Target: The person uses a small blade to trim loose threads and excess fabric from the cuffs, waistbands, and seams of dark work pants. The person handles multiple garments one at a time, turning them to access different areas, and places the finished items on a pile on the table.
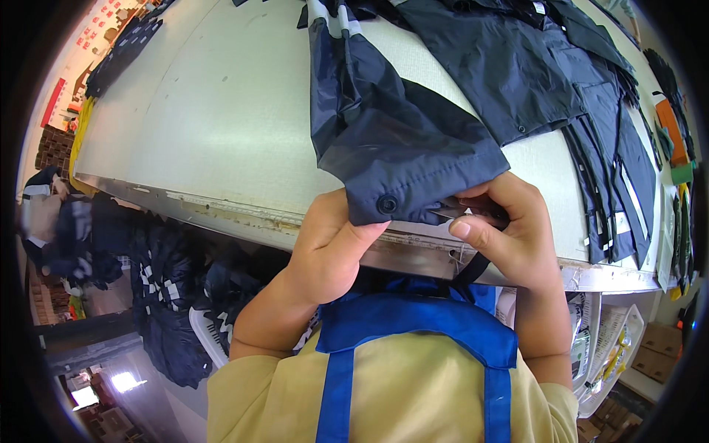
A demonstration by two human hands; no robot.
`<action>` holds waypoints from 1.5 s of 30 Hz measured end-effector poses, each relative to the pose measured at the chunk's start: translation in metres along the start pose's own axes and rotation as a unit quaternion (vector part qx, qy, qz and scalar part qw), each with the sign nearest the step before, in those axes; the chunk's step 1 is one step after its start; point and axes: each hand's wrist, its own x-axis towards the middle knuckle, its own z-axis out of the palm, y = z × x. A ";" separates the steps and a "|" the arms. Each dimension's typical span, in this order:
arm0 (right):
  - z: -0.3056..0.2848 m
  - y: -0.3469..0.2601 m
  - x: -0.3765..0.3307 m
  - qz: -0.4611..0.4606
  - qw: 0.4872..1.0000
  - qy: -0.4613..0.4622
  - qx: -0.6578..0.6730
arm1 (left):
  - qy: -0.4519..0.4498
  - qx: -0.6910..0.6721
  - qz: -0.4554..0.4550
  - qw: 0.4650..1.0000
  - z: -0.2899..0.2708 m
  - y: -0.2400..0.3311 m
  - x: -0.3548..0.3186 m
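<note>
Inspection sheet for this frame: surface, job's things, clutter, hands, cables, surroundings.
Surface: pale grey worktable, front edge worn, mostly bare at left.
Job's things: dark navy garment cuff with a snap button; small metal snips at the cuff's edge.
Clutter: more dark garments spread across the far right of the table.
Hands: left hand pinches the cuff beside the snap; right hand grips the snips.
Cables: nothing seen.
Surroundings: heap of dark garments on the floor at left; another person at far left; cardboard boxes at right.
</note>
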 end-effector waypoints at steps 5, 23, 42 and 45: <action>0.000 -0.007 0.001 0.062 0.996 -0.025 0.064 | -0.011 0.013 0.018 1.000 -0.003 -0.002 -0.002; -0.007 0.006 0.000 0.085 0.994 -0.017 0.066 | -0.002 -0.025 -0.038 0.999 0.001 0.005 0.000; 0.016 0.006 -0.006 -0.006 0.982 0.001 0.187 | 0.088 -0.257 -0.023 0.962 0.002 -0.014 -0.001; 0.001 0.012 -0.011 -0.011 0.997 -0.025 0.070 | 0.091 -0.266 -0.030 0.959 0.003 -0.011 -0.001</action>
